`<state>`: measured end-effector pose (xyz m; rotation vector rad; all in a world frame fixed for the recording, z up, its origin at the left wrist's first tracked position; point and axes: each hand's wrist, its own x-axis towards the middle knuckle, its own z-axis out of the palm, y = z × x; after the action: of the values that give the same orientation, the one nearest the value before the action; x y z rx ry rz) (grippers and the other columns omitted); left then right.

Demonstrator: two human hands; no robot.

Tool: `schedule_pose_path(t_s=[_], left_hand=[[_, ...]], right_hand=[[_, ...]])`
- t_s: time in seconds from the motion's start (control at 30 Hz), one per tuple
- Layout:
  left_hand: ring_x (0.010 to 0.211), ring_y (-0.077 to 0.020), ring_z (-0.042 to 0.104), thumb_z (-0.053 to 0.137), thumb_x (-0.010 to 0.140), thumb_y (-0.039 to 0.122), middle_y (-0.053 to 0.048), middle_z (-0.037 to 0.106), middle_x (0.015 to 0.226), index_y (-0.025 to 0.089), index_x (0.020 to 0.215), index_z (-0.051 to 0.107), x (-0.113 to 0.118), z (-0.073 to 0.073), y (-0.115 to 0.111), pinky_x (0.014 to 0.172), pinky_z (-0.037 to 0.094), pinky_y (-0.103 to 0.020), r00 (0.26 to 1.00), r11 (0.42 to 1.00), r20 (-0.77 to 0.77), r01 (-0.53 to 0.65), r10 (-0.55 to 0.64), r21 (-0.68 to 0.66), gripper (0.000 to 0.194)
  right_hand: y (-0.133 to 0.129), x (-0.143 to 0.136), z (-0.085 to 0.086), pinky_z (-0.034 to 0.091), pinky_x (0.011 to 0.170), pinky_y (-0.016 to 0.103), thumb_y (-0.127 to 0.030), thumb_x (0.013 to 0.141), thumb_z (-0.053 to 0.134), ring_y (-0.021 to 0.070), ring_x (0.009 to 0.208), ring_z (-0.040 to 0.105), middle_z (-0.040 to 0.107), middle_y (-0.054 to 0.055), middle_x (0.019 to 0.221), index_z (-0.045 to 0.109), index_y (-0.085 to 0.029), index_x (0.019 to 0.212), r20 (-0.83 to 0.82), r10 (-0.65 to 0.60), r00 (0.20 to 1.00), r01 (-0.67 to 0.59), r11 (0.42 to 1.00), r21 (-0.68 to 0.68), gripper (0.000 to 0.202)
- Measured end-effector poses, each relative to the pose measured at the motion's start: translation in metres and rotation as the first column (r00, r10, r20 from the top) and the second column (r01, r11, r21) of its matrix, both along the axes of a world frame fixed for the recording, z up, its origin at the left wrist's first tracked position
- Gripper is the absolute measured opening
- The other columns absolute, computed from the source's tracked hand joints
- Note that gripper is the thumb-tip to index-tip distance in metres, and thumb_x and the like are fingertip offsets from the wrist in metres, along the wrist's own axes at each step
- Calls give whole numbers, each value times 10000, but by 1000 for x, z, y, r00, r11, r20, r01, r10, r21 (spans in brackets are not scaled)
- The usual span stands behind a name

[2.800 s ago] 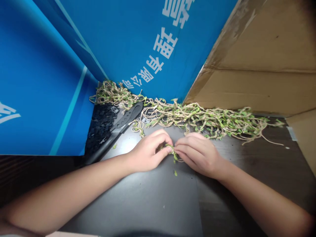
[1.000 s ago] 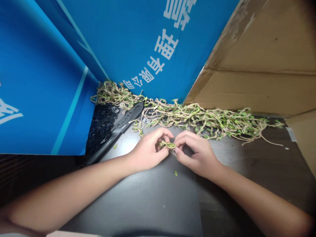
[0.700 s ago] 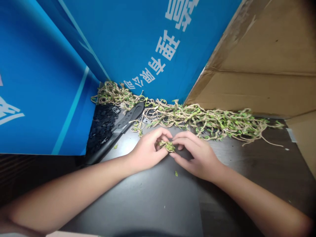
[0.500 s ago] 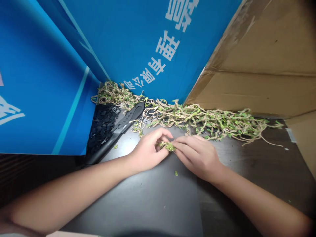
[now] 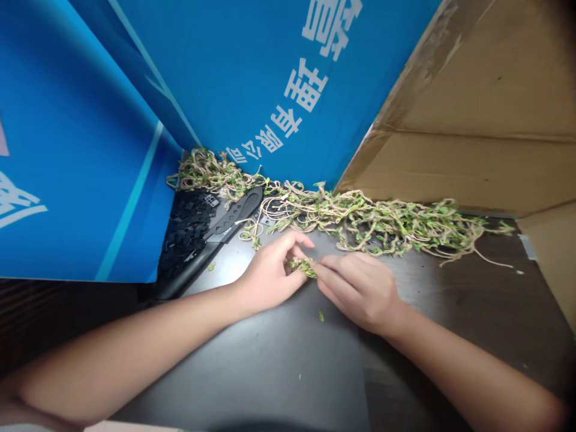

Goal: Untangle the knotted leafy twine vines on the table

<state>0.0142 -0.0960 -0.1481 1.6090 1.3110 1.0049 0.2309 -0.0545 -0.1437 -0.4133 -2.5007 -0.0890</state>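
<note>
My left hand (image 5: 273, 275) curls around a small bundle of leafy twine (image 5: 302, 266), thumb below it and index finger arched above. From the right, my right hand (image 5: 355, 285) pinches the bundle's near end with its fingertips pressed together; the exact bit between them is hidden. Just behind both hands lies a long tangled heap of leafy twine (image 5: 387, 222), with a smaller heap (image 5: 209, 171) at the back left. One loose green leaf (image 5: 321, 315) rests on the grey mat (image 5: 270, 372) below my hands.
A black long-handled tool (image 5: 238, 213) slants at the left beside many small black pieces (image 5: 184, 225). Blue panels with white characters (image 5: 252, 78) rise behind and at the left. A brown cardboard wall (image 5: 468, 168) stands at the right, over the dark wooden tabletop (image 5: 432, 348).
My right hand has shifted slightly to the left, and its fingers have closed further over the bundle's end. My left hand has barely moved.
</note>
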Motion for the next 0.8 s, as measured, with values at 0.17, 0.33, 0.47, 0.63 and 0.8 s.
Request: schedule_pose_path(t_s=[0.17,0.33,0.47,0.63,0.8], left_hand=[[639,-85,552,618,819,130,8,669,895,205,1166,564,0,-2,0,593,435,-208,1000,1000,4,8,-8,-3,359],[620,-78,536,633,876,172,6,688,876,200,1171,555,3,-1,-1,589,427,-204,1000,1000,8,-7,7,9,306],[609,-76,535,647,883,180,6,699,869,199,1168,550,5,-2,-2,573,423,-197,1000,1000,23,-22,21,17,301],[603,-69,533,645,874,161,30,690,868,224,1161,554,5,-3,-3,573,426,-192,998,998,5,-62,61,30,308],[631,-72,565,636,859,132,43,696,876,244,1163,565,4,-3,-4,602,434,-201,995,995,-55,-79,82,63,332]], right_hand=[[0,-3,3,450,683,352,-107,933,675,180,791,587,729,85,1006,635,-115,1176,0,-1,1000,1,1000,31,246],[-1,-1,2,456,680,369,-106,898,715,198,783,594,730,105,994,630,-93,1169,-14,8,1000,-7,998,62,284],[-4,-4,-2,470,701,360,-104,889,717,194,788,621,728,81,957,634,-113,1139,-37,-22,999,23,999,26,263],[-8,-12,-4,477,717,312,-88,895,666,162,774,634,706,44,905,626,-164,1014,-116,-141,983,130,987,-93,147],[-14,-17,-1,456,669,262,-97,900,615,122,697,596,621,-6,816,585,-192,947,-155,-230,961,153,907,-393,110]])
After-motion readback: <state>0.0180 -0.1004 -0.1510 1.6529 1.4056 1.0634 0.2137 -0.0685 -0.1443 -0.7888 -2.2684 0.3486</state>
